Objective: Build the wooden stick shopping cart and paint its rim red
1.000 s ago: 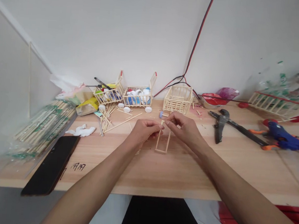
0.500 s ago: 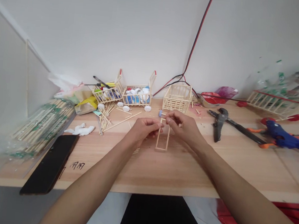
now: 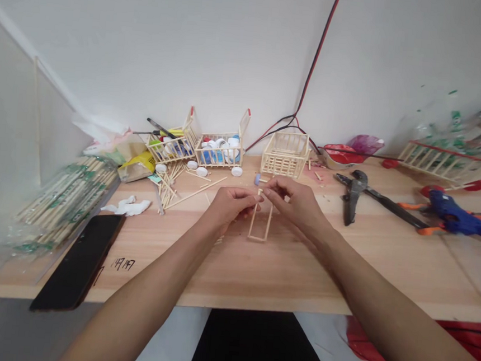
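A frame (image 3: pixel 257 239) is pinched at its far end by the left hand (image 3: pixel 230 206), its near end pointed toward the person. That far end is met by the right hand's (image 3: pixel 296 202) fingertips; whether it is grasped there cannot be told. Beyond the grip, a basket (image 3: pixel 284 166) is set; leftward, sticks (image 3: pixel 195 193) are strewn.

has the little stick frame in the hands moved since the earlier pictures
No, not noticeably: the stick frame keeps its place against the handwritten numbers. Both drift slightly up and left together, so the camera shifted.
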Demonstrator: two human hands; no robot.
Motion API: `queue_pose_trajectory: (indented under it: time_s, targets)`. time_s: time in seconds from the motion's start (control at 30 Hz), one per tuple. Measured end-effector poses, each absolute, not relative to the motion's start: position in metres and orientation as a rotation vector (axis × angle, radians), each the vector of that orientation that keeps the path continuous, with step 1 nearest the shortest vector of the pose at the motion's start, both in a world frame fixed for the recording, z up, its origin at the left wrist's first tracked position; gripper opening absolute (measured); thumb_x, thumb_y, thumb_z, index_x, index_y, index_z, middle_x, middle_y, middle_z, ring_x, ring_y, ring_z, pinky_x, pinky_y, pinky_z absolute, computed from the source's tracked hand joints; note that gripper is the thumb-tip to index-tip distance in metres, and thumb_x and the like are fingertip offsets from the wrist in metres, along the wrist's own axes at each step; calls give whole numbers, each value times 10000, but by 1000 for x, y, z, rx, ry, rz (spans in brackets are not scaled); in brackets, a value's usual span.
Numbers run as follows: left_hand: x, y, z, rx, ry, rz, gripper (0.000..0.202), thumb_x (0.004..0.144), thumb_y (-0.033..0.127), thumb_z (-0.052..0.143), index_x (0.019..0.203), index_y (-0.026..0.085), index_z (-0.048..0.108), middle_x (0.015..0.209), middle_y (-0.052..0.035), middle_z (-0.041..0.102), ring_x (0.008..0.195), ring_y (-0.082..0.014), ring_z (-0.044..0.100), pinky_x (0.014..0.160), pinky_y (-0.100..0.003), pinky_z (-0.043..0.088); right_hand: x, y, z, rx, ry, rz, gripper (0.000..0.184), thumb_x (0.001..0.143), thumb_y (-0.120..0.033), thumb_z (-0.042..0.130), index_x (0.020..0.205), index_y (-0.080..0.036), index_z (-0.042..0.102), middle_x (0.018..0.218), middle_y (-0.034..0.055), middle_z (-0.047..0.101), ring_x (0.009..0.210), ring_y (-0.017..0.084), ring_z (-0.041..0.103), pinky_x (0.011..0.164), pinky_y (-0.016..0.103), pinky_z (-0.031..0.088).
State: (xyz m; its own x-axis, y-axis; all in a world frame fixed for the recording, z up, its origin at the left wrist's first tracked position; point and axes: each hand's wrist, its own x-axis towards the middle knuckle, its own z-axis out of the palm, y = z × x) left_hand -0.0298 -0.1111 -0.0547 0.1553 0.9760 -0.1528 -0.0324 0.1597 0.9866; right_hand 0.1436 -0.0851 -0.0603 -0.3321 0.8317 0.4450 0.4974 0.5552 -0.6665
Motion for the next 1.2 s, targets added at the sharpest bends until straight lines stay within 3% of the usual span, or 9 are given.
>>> queue_pose_trajectory:
  time_s: [1.2]
  targets:
    - [-29,-110,-58,1081,1140,1012,340,552,418,821,683,118,730,552,-16,614,462,-62,465,458,-206,296,144,-83,-63,-1040,-2018,538,114,837,-207,554,754,-181,628,670,-11,591,629,110,491,590,235,346]
